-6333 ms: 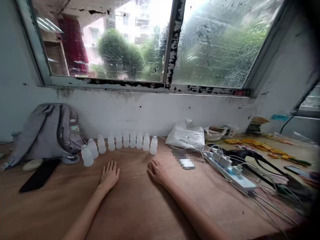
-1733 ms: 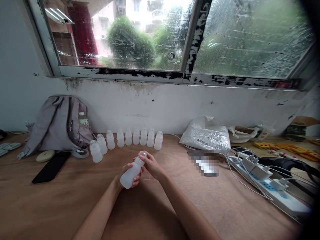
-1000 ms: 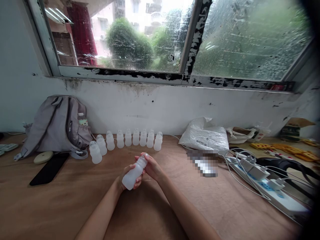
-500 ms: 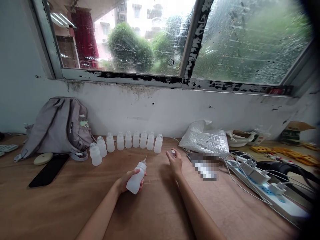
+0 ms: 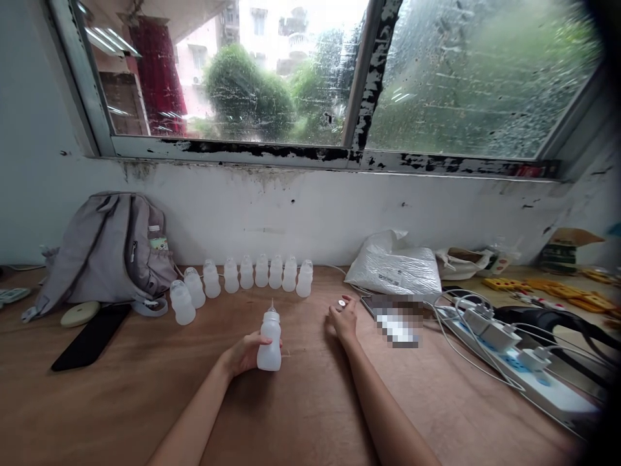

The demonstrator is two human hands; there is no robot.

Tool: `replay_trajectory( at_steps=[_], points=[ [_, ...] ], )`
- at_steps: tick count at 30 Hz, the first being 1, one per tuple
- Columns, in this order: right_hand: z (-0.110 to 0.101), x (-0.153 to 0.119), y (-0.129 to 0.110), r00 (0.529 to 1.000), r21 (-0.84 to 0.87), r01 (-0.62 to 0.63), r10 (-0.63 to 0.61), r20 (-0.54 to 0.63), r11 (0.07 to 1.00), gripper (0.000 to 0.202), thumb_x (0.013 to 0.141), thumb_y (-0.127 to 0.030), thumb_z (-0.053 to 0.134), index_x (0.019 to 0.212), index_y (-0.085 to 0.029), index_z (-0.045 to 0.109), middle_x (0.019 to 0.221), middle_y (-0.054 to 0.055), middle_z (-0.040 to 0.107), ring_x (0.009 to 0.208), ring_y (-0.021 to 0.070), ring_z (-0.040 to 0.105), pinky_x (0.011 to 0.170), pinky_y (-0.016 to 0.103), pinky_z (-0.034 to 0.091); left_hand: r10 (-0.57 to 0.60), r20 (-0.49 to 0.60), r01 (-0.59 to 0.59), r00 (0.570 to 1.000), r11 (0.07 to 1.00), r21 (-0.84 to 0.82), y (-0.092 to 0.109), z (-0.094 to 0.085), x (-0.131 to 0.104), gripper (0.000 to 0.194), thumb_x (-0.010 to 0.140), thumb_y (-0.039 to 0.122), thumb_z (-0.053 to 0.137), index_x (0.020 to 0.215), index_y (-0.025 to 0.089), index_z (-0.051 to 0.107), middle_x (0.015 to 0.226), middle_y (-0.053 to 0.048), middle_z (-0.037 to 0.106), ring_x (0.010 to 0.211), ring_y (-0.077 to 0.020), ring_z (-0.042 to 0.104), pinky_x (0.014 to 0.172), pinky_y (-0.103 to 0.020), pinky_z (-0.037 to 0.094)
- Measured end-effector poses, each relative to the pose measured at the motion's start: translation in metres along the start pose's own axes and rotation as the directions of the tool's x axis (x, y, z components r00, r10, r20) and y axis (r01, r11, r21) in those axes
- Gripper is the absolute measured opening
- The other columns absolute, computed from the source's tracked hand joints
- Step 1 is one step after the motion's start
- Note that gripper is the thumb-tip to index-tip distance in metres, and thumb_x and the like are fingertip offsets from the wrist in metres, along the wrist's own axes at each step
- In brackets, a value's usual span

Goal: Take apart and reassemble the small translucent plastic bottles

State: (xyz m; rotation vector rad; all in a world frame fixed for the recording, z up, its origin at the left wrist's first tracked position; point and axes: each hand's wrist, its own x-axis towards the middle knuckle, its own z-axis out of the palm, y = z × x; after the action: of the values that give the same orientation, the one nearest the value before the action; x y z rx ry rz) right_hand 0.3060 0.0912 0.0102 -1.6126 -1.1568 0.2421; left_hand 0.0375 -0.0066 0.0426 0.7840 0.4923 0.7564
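Observation:
My left hand [image 5: 246, 353] is wrapped round a frosted white bottle [image 5: 270, 346], which stands nearly upright and has a thin pointed tip on top. To the right, my right hand [image 5: 345, 321] rests near the table with its fingers curled round a small round white piece [image 5: 341, 303]. A curved row of several similar frosted bottles [image 5: 246, 273] stands behind my hands along the wall. The nearest bottle of the row on the left is a larger-looking one [image 5: 182, 304].
A grey backpack [image 5: 109, 252], a black phone [image 5: 90, 340] and a round cream case [image 5: 80, 314] lie left on the wooden table [image 5: 301, 414]. On the right are a silvery bag [image 5: 395, 265], a blurred-out device [image 5: 398, 323], a power strip [image 5: 524, 369] with cables and yellow parts [image 5: 563, 291].
The held bottle has turned from a tilt to nearly upright. My right hand has moved slightly down and right, and the small white piece now shows more of its face.

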Motion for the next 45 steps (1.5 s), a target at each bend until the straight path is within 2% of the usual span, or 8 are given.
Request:
replay_trajectory(
  at_steps=[10, 13, 16, 19, 29, 34, 41, 45],
  points=[
    [-0.007, -0.005, -0.049, 0.981, 0.107, 0.191, -0.186, -0.063, 0.976, 0.036, 0.065, -0.029, 0.048, 0.098, -0.015, 0.045, 0.105, 0.014, 0.050, 0.104, 0.0284, 0.042, 0.088, 0.043, 0.028, 0.327, -0.378, -0.234, 0.866, 0.934, 0.271, 0.012, 0.019, 0.013, 0.033, 0.062, 0.019, 0.060, 0.093, 0.018, 0.048, 0.075, -0.001, 0.055, 0.062, -0.0160, 0.053, 0.058, -0.027, 0.039],
    [-0.012, -0.014, -0.089, 0.978, 0.406, -0.027, -0.061, 0.201, 0.913, 0.036, 0.067, -0.036, 0.054, 0.097, -0.018, 0.046, 0.095, 0.011, 0.056, 0.092, 0.0237, 0.051, 0.081, 0.037, 0.037, 0.598, -0.424, -0.316, 0.680, 0.761, 0.567, 0.013, 0.026, 0.020, 0.039, 0.054, 0.014, 0.067, 0.089, 0.020, 0.050, 0.069, 0.002, 0.053, 0.061, -0.0154, 0.049, 0.059, -0.024, 0.033],
    [-0.015, -0.035, -0.127, 0.808, 0.533, -0.247, -0.132, 0.574, 0.809, 0.036, 0.070, -0.042, 0.056, 0.098, -0.020, 0.051, 0.092, 0.007, 0.060, 0.088, 0.0204, 0.054, 0.079, 0.033, 0.039, 0.721, -0.367, -0.299, 0.588, 0.615, 0.729, 0.010, 0.036, 0.019, 0.046, 0.050, 0.012, 0.070, 0.091, 0.024, 0.053, 0.072, 0.000, 0.054, 0.067, -0.0187, 0.048, 0.060, -0.024, 0.028],
    [-0.013, -0.060, -0.151, 0.674, 0.542, -0.301, -0.227, 0.703, 0.785, 0.032, 0.065, -0.040, 0.064, 0.090, -0.021, 0.058, 0.085, 0.004, 0.063, 0.082, 0.0193, 0.056, 0.071, 0.030, 0.041, 0.691, -0.338, -0.283, 0.639, 0.619, 0.732, 0.006, 0.049, 0.016, 0.041, 0.051, 0.011, 0.068, 0.088, 0.023, 0.055, 0.066, -0.001, 0.052, 0.067, -0.0218, 0.048, 0.059, -0.024, 0.025],
    [-0.038, -0.067, -0.175, 0.565, 0.654, -0.512, -0.355, 0.745, 0.557, 0.017, 0.063, -0.032, 0.066, 0.063, -0.019, 0.056, 0.048, -0.005, 0.053, 0.052, 0.0123, 0.055, 0.066, 0.030, 0.042, 0.223, -0.226, -0.122, 0.948, 0.913, 0.388, 0.015, 0.101, 0.003, 0.024, 0.059, 0.017, 0.055, 0.082, 0.017, 0.050, 0.058, 0.001, 0.050, 0.044, -0.0139, 0.047, 0.043, -0.026, 0.033],
    [-0.054, -0.056, -0.175, 0.414, 0.649, -0.481, -0.500, 0.761, 0.590, 0.050, 0.055, -0.043, 0.069, 0.098, -0.021, 0.057, 0.094, 0.006, 0.062, 0.090, 0.0210, 0.055, 0.077, 0.032, 0.040, 0.130, 0.041, -0.131, 0.991, 0.991, 0.039, 0.023, 0.111, -0.016, 0.027, 0.062, 0.024, 0.049, 0.087, 0.014, 0.050, 0.062, 0.000, 0.049, 0.046, -0.0127, 0.049, 0.039, -0.025, 0.038],
    [-0.043, -0.031, -0.144, 0.622, 0.605, -0.343, -0.308, 0.720, 0.719, 0.025, 0.069, -0.040, 0.060, 0.082, -0.018, 0.059, 0.074, 0.001, 0.058, 0.069, 0.0127, 0.053, 0.062, 0.025, 0.041, 0.188, -0.001, -0.185, 0.982, 0.968, 0.172, 0.022, 0.089, -0.007, 0.028, 0.065, 0.022, 0.051, 0.092, 0.015, 0.050, 0.063, 0.001, 0.049, 0.047, -0.0111, 0.049, 0.040, -0.023, 0.039],
    [-0.051, -0.032, -0.155, 0.631, 0.597, -0.291, -0.319, 0.707, 0.748, 0.028, 0.073, -0.044, 0.055, 0.066, -0.016, 0.055, 0.058, -0.003, 0.048, 0.050, 0.0073, 0.043, 0.048, 0.022, 0.035, 0.137, -0.083, -0.110, 0.987, 0.956, 0.273, 0.016, 0.079, 0.000, 0.027, 0.064, 0.023, 0.054, 0.089, 0.014, 0.049, 0.062, 0.000, 0.051, 0.046, -0.0114, 0.050, 0.039, -0.022, 0.039]
  ],
)
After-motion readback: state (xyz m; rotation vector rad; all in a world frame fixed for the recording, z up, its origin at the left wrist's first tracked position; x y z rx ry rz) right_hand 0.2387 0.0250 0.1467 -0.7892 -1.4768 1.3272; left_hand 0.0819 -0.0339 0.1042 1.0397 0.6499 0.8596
